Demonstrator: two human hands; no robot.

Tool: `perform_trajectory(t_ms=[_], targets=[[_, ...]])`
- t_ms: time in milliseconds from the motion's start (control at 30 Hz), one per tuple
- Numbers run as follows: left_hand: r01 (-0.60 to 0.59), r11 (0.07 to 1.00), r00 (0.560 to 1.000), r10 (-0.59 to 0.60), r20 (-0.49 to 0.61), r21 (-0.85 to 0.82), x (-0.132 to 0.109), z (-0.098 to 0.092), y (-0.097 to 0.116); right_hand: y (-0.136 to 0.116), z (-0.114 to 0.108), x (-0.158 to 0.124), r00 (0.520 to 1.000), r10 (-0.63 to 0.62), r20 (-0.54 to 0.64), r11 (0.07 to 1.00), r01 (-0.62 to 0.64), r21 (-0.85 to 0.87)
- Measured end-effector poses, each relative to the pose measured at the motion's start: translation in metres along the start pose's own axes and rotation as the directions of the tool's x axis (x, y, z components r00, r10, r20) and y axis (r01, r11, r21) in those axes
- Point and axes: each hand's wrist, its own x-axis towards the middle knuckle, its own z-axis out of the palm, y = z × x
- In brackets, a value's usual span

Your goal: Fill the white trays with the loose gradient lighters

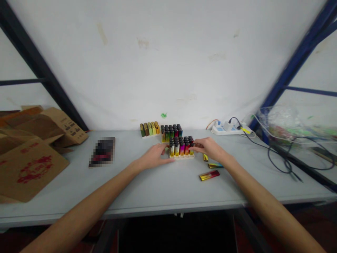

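Observation:
A white tray (181, 157) of upright lighters with black tops and shiny coloured bodies stands mid-table. My left hand (155, 156) grips its left end, thumb along the front edge and fingers partly hidden at the side. At the right end, my right hand (209, 147) pinches a lighter (192, 150) standing in the corner of the tray. Under and near my right wrist lie a yellow lighter (205, 157), a blue and gold lighter (215, 165) partly covered by the arm, and a red and gold lighter (209, 175).
Two more filled lighter trays, one gold-topped (150, 129) and one black-topped (171, 132), stand behind. Cardboard boxes (39, 161) lie left, beside a pixelated flat object (103, 151). At the right are a power strip (228, 130), a black cable (279, 168) and clear plastic (281, 121).

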Motion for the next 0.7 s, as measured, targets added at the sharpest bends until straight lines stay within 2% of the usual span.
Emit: perform_trajectory(t_ms=[167, 300, 433, 500, 600, 633, 700], targets=[[-0.002, 1.000, 1.000, 0.002, 0.006, -0.003, 0.000, -0.001, 0.000, 0.000, -0.001, -0.003, 0.996, 0.083, -0.013, 0.982, -0.084, -0.168], [0.005, 1.000, 1.000, -0.005, 0.003, -0.015, 0.000, -0.001, -0.001, 0.013, -0.017, -0.011, 0.991, 0.124, 0.051, 0.978, -0.114, -0.176], [0.001, 1.000, 1.000, -0.001, -0.008, -0.032, 0.000, 0.001, -0.003, 0.029, -0.045, -0.020, 0.978, 0.187, -0.097, 0.968, -0.200, -0.155], [-0.009, 0.999, 1.000, 0.008, -0.012, -0.033, 0.000, 0.001, -0.004, 0.037, -0.058, -0.026, 0.971, 0.209, -0.117, 0.962, -0.226, -0.155], [-0.016, 1.000, 1.000, 0.016, -0.010, -0.020, 0.000, 0.002, -0.005, 0.046, -0.069, -0.034, 0.961, 0.275, 0.003, 0.951, -0.272, -0.147], [-0.015, 1.000, 1.000, 0.015, -0.006, -0.011, 0.000, 0.002, -0.005, 0.049, -0.071, -0.037, 0.948, 0.306, 0.088, 0.946, -0.293, -0.136], [-0.013, 1.000, 1.000, 0.013, 0.002, 0.001, 0.000, 0.002, -0.005, 0.054, -0.071, -0.043, 0.890, 0.349, 0.293, 0.937, -0.334, -0.100]])
